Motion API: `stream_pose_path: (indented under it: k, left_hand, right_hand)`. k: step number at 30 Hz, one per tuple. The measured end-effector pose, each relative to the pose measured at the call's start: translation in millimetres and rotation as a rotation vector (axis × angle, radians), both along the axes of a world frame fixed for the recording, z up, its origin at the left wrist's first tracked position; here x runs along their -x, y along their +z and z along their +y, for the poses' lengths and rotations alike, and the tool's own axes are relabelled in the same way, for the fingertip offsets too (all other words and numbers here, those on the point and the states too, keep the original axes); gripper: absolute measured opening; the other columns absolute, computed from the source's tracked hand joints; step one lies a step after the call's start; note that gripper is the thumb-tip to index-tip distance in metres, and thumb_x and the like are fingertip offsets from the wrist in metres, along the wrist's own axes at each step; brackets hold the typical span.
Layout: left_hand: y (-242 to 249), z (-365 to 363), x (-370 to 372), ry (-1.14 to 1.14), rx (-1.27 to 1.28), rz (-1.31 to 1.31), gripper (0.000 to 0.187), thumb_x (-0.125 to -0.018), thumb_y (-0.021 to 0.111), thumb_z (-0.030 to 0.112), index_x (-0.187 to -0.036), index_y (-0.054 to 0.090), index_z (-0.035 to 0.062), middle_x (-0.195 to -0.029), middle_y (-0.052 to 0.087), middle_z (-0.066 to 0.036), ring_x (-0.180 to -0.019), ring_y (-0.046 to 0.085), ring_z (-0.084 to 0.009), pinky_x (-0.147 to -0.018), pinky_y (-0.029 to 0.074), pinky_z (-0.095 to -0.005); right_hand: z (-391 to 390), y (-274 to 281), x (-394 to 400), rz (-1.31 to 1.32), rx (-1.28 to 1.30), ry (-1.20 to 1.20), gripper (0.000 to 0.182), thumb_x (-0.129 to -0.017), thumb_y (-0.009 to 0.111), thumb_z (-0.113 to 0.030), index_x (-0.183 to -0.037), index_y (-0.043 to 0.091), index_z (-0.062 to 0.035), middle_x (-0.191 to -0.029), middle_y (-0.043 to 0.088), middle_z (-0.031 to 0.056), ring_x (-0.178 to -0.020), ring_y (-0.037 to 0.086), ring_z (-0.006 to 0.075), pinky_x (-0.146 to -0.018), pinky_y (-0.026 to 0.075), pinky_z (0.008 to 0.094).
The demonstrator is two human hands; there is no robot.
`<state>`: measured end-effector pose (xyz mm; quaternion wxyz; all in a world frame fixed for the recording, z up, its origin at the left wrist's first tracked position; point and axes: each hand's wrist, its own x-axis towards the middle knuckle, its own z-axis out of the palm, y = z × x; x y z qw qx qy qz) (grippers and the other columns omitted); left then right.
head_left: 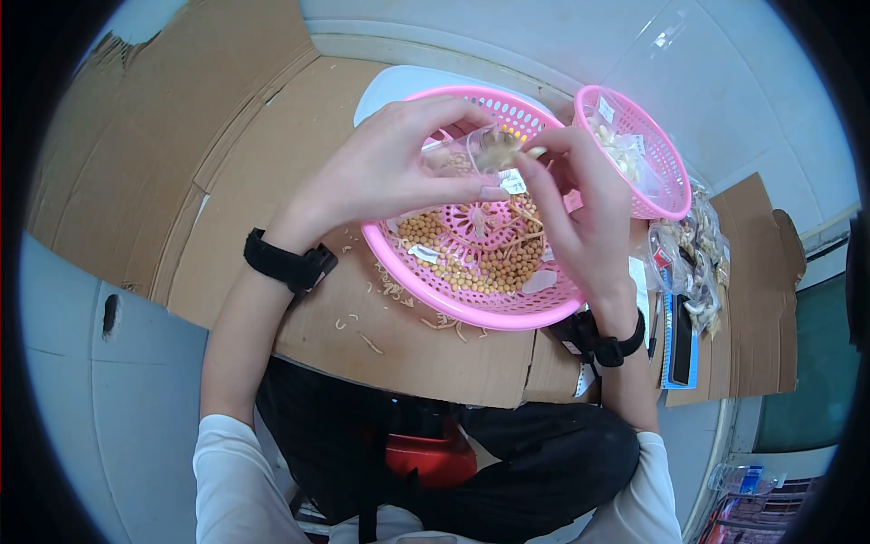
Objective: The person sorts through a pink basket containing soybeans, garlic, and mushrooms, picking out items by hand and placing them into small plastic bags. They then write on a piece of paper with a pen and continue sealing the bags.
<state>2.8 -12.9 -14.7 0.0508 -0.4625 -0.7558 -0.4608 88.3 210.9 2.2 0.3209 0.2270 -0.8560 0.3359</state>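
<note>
Above the large pink basket (453, 313), my left hand (390, 163) grips a clear plastic bag (453, 161) between thumb and fingers. A white printed label (512, 181) hangs at the bag's lower edge, and something pale shows through the plastic. At the bag's right end, my right hand (584, 204) has its fingers pinched around a small pale piece (536, 152). Below both hands, the basket holds round tan beans (494, 270), long thin pale strips (521, 243) and a few white paper slips (423, 254).
Another pink basket (675, 172) at the back right contains labelled bags of white pieces (625, 159). Filled clear bags (698, 263) lie beside it, near a blue notebook (693, 363) with a black phone-like object (680, 340). Pale scraps (390, 283) are scattered on the cardboard (362, 358).
</note>
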Motion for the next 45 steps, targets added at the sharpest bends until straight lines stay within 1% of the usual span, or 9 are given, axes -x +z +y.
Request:
stream_pose_path:
  k: [2,16,24,27,30,32,36,42,45]
  left_hand:
    - [-0.6,0.1,0.2,0.005,-0.001,0.017,0.066,-0.085,0.088,0.033,-0.137,0.065,-0.0018,-0.128,0.072,-0.016,-0.122,0.068,-0.0279,-0.110,0.050,-0.0416]
    - [1.9,0.0,-1.8,0.028,0.046,0.034,0.071,-0.085,0.088,0.039,-0.137,0.065,-0.0027,-0.133,0.071,-0.017,-0.125,0.067,-0.0290,-0.111,0.049,-0.0432]
    - [0.7,-1.0,-2.4,0.006,0.035,0.035,0.073,-0.081,0.091,0.033,-0.139,0.064,-0.0022,-0.134,0.070,-0.017,-0.126,0.066,-0.0281,-0.113,0.049,-0.0422]
    - [0.8,-0.3,-2.6,0.000,0.032,0.028,0.073,-0.081,0.091,0.033,-0.139,0.063,-0.0020,-0.134,0.070,-0.016,-0.126,0.066,-0.0281,-0.113,0.049,-0.0422]
    - [2.6,-0.7,-3.4,0.007,0.036,0.033,0.073,-0.081,0.091,0.034,-0.139,0.063,-0.0017,-0.134,0.070,-0.017,-0.126,0.066,-0.0282,-0.113,0.048,-0.0423]
    - [2.8,-0.9,-3.6,0.014,0.041,0.037,0.073,-0.082,0.090,0.034,-0.139,0.063,-0.0016,-0.134,0.070,-0.017,-0.127,0.066,-0.0282,-0.113,0.048,-0.0424]
    - [-2.0,-0.4,-0.3,0.022,0.029,0.071,0.071,-0.084,0.089,0.034,-0.139,0.063,-0.0016,-0.134,0.070,-0.017,-0.127,0.066,-0.0285,-0.113,0.048,-0.0426]
    - [-2.3,0.0,0.2,0.025,0.005,0.069,0.068,-0.084,0.089,0.031,-0.139,0.064,-0.0009,-0.132,0.071,-0.016,-0.125,0.067,-0.0284,-0.112,0.050,-0.0427]
    - [0.1,0.3,-1.1,0.007,0.000,0.057,0.069,-0.081,0.091,0.031,-0.137,0.065,-0.0007,-0.131,0.072,-0.016,-0.124,0.068,-0.0288,-0.111,0.050,-0.0430]
  right_hand:
    - [-0.9,-0.2,0.3,-0.020,-0.049,0.082,0.012,-0.098,0.074,-0.005,-0.107,0.068,-0.0002,-0.079,0.064,0.0065,-0.060,0.059,0.0121,-0.055,0.045,0.0285]
    - [1.6,-0.5,-1.1,0.032,-0.075,0.156,0.015,-0.094,0.074,-0.001,-0.108,0.069,0.0007,-0.086,0.067,0.0083,-0.060,0.061,0.0137,-0.055,0.047,0.0292]
    - [3.3,-1.2,1.7,0.079,-0.111,0.140,0.016,-0.093,0.074,0.000,-0.109,0.070,0.0003,-0.089,0.068,0.0089,-0.060,0.060,0.0154,-0.056,0.047,0.0296]
    - [2.6,0.2,-0.6,0.073,-0.115,0.166,0.017,-0.092,0.074,0.001,-0.109,0.070,0.0001,-0.091,0.069,0.0087,-0.059,0.059,0.0150,-0.055,0.046,0.0298]
    - [1.7,1.5,-1.1,0.104,-0.109,0.160,0.018,-0.091,0.075,0.003,-0.108,0.072,-0.0005,-0.093,0.069,0.0073,-0.058,0.058,0.0128,-0.053,0.045,0.0282]
    - [0.6,3.6,-2.4,0.184,-0.107,0.110,0.019,-0.090,0.076,0.005,-0.107,0.073,-0.0010,-0.093,0.068,0.0062,-0.057,0.056,0.0097,-0.051,0.042,0.0264]
    - [2.3,3.3,-0.3,0.250,-0.086,0.089,0.018,-0.090,0.076,0.006,-0.106,0.075,-0.0012,-0.093,0.067,0.0058,-0.058,0.055,0.0077,-0.051,0.041,0.0254]
    - [4.0,3.1,-1.4,0.168,-0.051,0.051,0.013,-0.094,0.073,0.004,-0.106,0.076,0.0000,-0.093,0.067,0.0070,-0.058,0.056,0.0087,-0.052,0.042,0.0257]
    - [3.2,1.1,-0.1,0.081,-0.017,0.104,0.012,-0.097,0.071,0.001,-0.108,0.075,0.0007,-0.094,0.068,0.0073,-0.060,0.057,0.0095,-0.052,0.043,0.0261]
